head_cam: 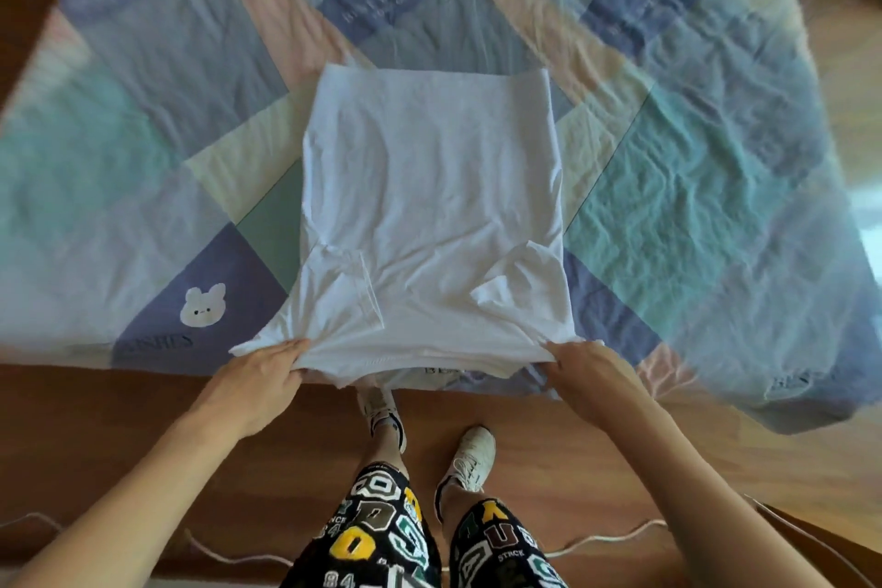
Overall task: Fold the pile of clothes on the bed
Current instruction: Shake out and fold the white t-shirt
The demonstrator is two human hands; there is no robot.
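Both hands pinch the near edge of a white T-shirt on the bed.

I see the white T-shirt (429,215) lying flat on the patchwork quilt (692,158), sleeves folded in, stretching far from my left hand (260,380) and right hand (584,375), each closed on a near corner.

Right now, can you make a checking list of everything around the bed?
Surface: patchwork bedspread, wrinkled, with a bunny print.
Job's things: one white T-shirt lying flat, both sleeves folded inward; no pile seen.
Clutter: nothing seen.
Hands: left hand and right hand each pinch a near corner of the shirt.
Cables: white cord on the floor behind the feet.
Surroundings: wooden floor, white sneakers.
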